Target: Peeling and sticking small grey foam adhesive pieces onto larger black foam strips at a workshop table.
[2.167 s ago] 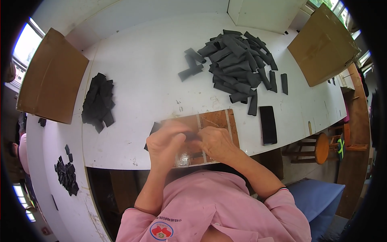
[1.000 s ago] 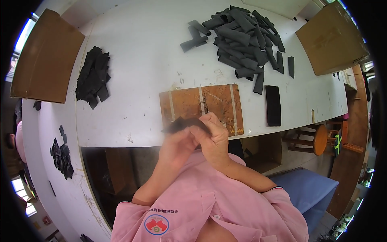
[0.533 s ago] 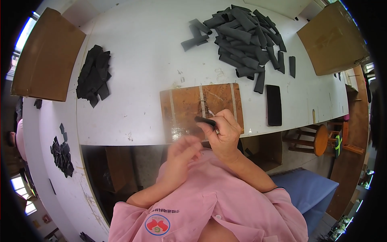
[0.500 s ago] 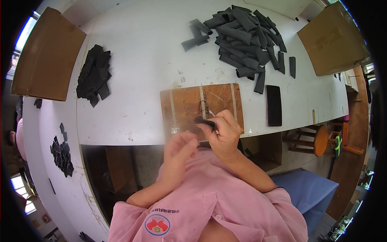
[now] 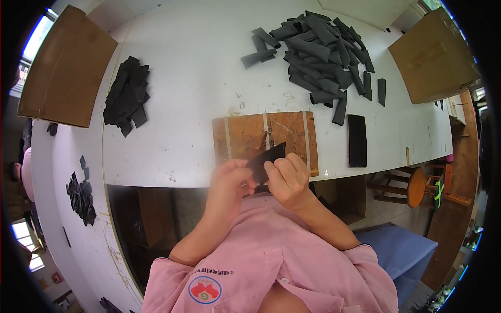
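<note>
Over the near edge of the wooden board (image 5: 241,136), the black piece (image 5: 264,164) was held with its long axis slanting away rightward, its left end clamped in the left hand's (image 5: 228,180) fingers, its right side pinched by the right hand (image 5: 290,180).
</note>
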Tool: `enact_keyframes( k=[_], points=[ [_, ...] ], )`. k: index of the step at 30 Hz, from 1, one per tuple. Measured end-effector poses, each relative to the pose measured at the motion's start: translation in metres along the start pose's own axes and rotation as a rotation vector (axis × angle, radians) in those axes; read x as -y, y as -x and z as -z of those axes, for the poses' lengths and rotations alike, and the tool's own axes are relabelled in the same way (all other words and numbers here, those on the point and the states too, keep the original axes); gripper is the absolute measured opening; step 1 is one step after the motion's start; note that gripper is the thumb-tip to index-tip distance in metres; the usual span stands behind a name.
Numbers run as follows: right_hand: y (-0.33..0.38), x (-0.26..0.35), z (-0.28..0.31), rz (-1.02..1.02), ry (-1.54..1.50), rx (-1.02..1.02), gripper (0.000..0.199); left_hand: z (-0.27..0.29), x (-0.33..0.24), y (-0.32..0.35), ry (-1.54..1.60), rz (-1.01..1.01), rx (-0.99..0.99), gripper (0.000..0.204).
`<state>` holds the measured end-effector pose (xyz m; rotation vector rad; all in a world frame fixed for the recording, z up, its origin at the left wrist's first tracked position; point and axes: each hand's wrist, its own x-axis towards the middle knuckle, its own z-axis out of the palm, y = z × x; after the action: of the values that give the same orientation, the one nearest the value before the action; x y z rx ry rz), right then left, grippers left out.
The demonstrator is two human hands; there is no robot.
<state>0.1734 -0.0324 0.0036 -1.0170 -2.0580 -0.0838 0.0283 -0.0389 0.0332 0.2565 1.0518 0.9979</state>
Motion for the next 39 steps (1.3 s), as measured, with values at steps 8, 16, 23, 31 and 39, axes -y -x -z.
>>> enact_keyframes(
  k=[8,16,23,31,39],
  points=[
    [-0.004,0.011,0.015,-0.672,-0.67,0.293,0.034,0.009,0.027,-0.011,-0.416,-0.418,0.01,0.001],
    [-0.003,0.011,-0.005,-0.389,-0.416,0.16,0.013,0.005,0.038,-0.005,-1.052,-0.982,-0.286,0.007],
    [0.005,0.001,-0.014,-0.68,-0.559,0.137,0.01,0.013,0.013,-0.015,-0.223,-0.288,-0.024,0.015],
    [0.006,0.016,-0.005,-1.577,-1.902,0.128,0.005,0.018,0.013,-0.011,-0.212,-0.117,0.163,0.023],
    [0.016,0.006,-0.012,-1.365,-1.453,0.202,0.015,0.015,0.016,-0.01,-0.31,-0.366,-0.036,0.018]
  ],
)
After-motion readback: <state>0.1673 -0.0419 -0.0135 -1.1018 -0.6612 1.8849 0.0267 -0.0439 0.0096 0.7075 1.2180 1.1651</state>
